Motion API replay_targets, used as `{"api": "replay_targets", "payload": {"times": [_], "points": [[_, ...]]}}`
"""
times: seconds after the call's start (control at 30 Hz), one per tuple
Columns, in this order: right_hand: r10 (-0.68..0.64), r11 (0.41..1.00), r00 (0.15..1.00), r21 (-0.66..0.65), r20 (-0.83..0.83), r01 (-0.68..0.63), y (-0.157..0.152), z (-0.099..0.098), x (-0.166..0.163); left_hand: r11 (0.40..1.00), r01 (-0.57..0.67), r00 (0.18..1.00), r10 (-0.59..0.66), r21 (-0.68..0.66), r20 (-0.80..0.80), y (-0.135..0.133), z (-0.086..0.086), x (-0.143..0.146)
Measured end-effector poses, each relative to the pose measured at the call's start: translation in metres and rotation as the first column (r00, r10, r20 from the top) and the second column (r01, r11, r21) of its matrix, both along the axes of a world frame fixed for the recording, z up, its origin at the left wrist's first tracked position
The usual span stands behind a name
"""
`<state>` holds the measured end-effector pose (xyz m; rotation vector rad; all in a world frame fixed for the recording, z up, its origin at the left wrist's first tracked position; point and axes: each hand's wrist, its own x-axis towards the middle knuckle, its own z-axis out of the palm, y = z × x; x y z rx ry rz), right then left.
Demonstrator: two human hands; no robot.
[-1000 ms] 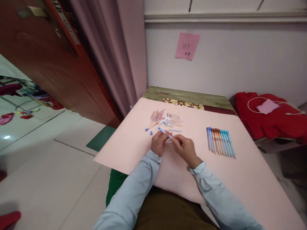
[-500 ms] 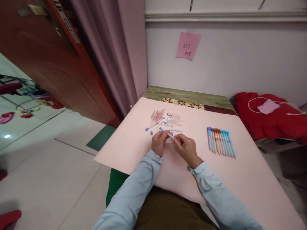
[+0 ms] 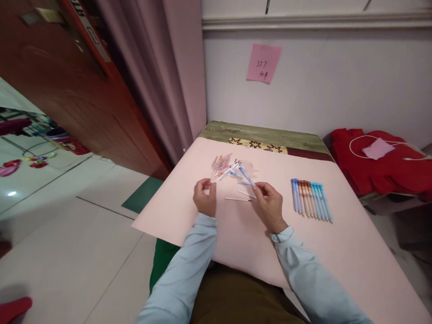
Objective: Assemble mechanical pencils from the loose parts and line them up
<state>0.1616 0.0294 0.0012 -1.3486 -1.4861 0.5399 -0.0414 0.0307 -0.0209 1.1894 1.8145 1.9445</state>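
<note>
Nearest, the person's dark brown clothing [image 3: 243, 299] shows below the table edge, and two light blue sleeves [image 3: 187, 261] reach in over the pale pink sheet [image 3: 324, 261] on the table. The right hand [image 3: 269, 204] grips a blue-topped pen [image 3: 247, 177] between thumb and fingers, its blue end slanting far and to the left. The left hand [image 3: 205, 198], apart from it on the left, has its fingers curled with the thumb near them; whether they pinch anything small, I cannot tell. Between the hands, a thin white rod [image 3: 236, 199] lies crosswise on the sheet, and a second white rod [image 3: 246, 194] lies just beyond it, close to the right hand.

Well to the right of the right hand, a row of pens [image 3: 311, 200] lies side by side: blue tops at the left, brown in the middle, light blue at the right. Beyond the hands sits a loose heap of slim pen parts [image 3: 222, 165], some pinkish, some clear. Farther off, a green wood-patterned strip [image 3: 263, 132] covers the table's far end, and a pink note [image 3: 263, 64] hangs on the wall.
</note>
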Motion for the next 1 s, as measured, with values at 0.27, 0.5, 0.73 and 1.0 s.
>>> {"api": "replay_targets", "payload": {"times": [0.27, 0.5, 0.73, 1.0], "points": [[0.037, 0.999, 0.999, -0.019, -0.031, -0.037, 0.000, -0.003, -0.003, 0.924, -0.112, 0.897, -0.065, -0.366, -0.437, 0.006, -0.010, -0.017], [0.058, 0.998, 0.995, -0.039, 0.077, -0.055, 0.000, -0.009, -0.001, 0.956, 0.018, 0.967, -0.092, -0.294, -0.238, 0.007, -0.011, -0.018], [0.100, 0.995, 0.975, -0.024, 0.198, -0.098, 0.001, -0.013, -0.002, 0.903, 0.429, 0.829, -0.404, 0.024, 0.387, 0.006, -0.014, -0.014], [0.125, 0.992, 0.973, -0.015, 0.195, -0.124, 0.000, -0.011, -0.003, 0.869, 0.491, 0.793, -0.472, 0.055, 0.385, 0.006, -0.009, -0.012]]}}
